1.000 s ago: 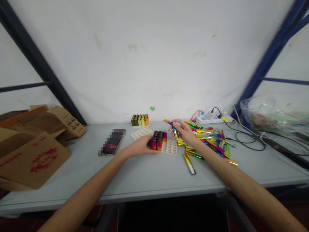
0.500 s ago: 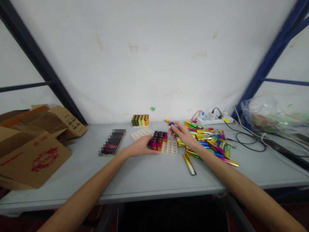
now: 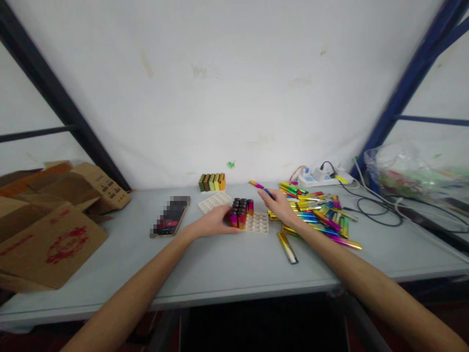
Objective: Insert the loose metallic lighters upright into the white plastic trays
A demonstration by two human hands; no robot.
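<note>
Cardboard boxes (image 3: 32, 249) crowded the left end of the bench (image 3: 220, 269), a phone (image 3: 172, 216) nearby. A white power strip (image 3: 308, 182) sat along the back edge; cables (image 3: 390, 226) and a clear plastic bag (image 3: 399, 166) lay rightward.

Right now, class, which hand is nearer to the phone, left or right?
Left. The left hand is to the right of the phone, beside the upright dark-topped pieces; the right hand is farther right, past those pieces.
</note>
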